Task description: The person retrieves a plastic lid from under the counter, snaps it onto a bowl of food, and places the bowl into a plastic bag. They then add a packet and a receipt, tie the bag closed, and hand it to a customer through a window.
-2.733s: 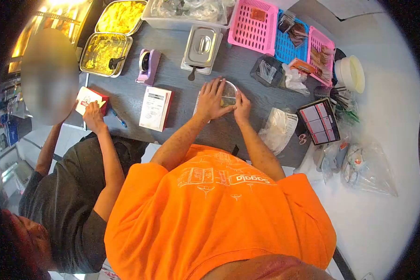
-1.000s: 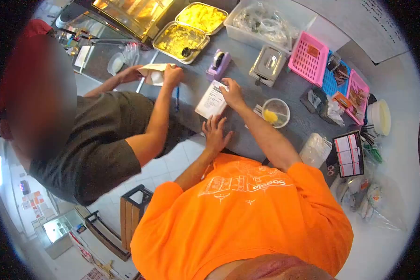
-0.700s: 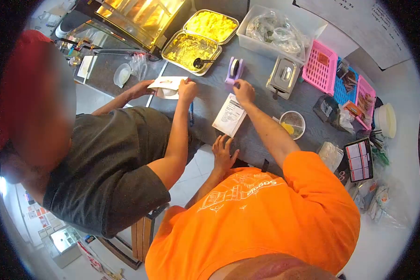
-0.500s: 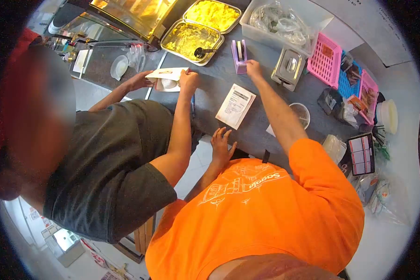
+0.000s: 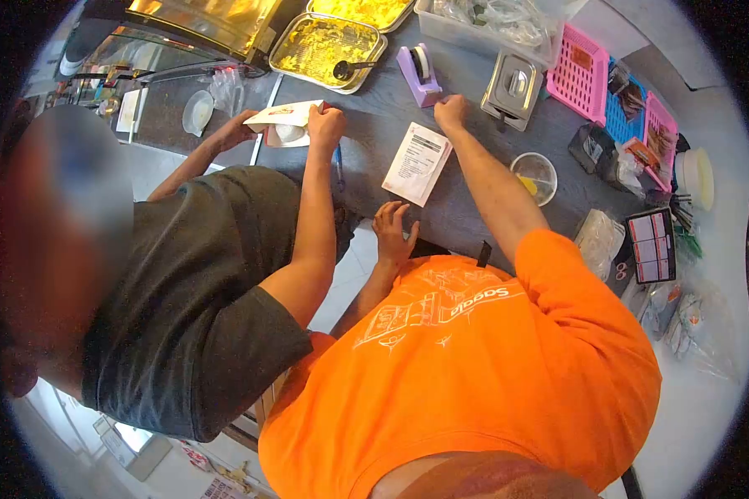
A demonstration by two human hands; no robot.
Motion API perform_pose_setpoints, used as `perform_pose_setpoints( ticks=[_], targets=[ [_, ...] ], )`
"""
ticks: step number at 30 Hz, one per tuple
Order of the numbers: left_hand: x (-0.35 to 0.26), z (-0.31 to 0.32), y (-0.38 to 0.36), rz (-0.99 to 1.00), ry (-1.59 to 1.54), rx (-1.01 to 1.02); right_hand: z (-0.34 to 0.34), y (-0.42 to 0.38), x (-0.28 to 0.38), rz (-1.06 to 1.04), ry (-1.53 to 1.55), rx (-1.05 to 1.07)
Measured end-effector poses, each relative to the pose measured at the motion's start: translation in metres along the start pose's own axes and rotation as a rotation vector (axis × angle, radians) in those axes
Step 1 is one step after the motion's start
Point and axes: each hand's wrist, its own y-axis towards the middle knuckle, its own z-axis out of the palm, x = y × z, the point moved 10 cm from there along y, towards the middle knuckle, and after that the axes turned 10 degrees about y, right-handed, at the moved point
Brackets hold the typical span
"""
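My right hand [image 5: 451,110] reaches across the grey counter [image 5: 466,212] and sits just below and right of the purple tape dispenser [image 5: 420,73]. Its fingers are curled closed; I cannot make out any tape between them. My left hand [image 5: 394,234] rests flat on the counter's near edge with its fingers spread, holding nothing. A white printed slip on a flat box [image 5: 418,163] lies between my hands. To the right of my forearm stands a clear round tub [image 5: 534,177] with some yellow food in it.
A co-worker in a dark grey shirt [image 5: 200,283] stands at my left, both hands on a white paper packet [image 5: 287,125]. Behind are trays of yellow food [image 5: 323,46], a lidded steel pan [image 5: 512,87], pink baskets [image 5: 577,73] and a blue basket [image 5: 627,108]. Plastic bags [image 5: 599,241] lie at the right.
My right hand left the round tub, touched the slip, reached the tape dispenser and has now drawn slightly back. My left hand moved to the counter edge. The co-worker picked up a white packet.
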Motion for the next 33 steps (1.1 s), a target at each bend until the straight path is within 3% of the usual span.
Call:
perform_pose_setpoints(
  ticks=[4, 6, 8, 10, 13, 16, 20, 23, 26, 29, 32, 33],
  targets=[
    [-0.02, 0.001, 0.006, 0.139, -0.012, -0.035, -0.012, -0.051, 0.019, 0.079, 0.733, 0.473],
    [-0.04, 0.006, 0.011, 0.227, -0.043, -0.005, -0.087, -0.105, 0.053, 0.132, 0.735, 0.566],
    [-0.068, 0.015, 0.022, 0.291, -0.074, 0.036, -0.153, -0.139, 0.024, 0.243, 0.989, 0.419],
    [-0.104, 0.028, 0.039, 0.369, -0.107, 0.063, -0.231, -0.16, -0.032, 0.301, 0.82, 0.094],
    [-0.162, 0.047, 0.066, 0.464, -0.146, 0.081, -0.292, -0.187, -0.116, 0.514, 0.647, -0.077],
    [-0.206, 0.069, 0.083, 0.528, -0.178, 0.087, -0.275, -0.202, -0.171, 0.673, 0.552, 0.039],
    [-0.225, 0.109, 0.098, 0.311, -0.132, 0.14, -0.256, -0.208, -0.197, 0.735, 0.712, 0.16],
    [-0.226, 0.139, 0.099, 0.132, -0.113, 0.244, -0.25, -0.203, -0.205, 0.609, 0.805, 0.301],
    [-0.227, 0.16, 0.097, 0.042, -0.069, 0.401, -0.249, -0.183, -0.212, 0.367, 0.61, 0.397],
    [-0.226, 0.165, 0.097, 0.025, -0.017, 0.491, -0.26, -0.161, -0.207, 0.213, 0.149, 0.471],
    [-0.225, 0.171, 0.104, 0.004, 0.015, 0.544, -0.278, -0.142, -0.186, -0.134, -0.185, 0.315],
    [-0.225, 0.167, 0.103, 0.01, 0.041, 0.555, -0.286, -0.145, -0.182, -0.116, -0.373, 0.33]
  ],
)
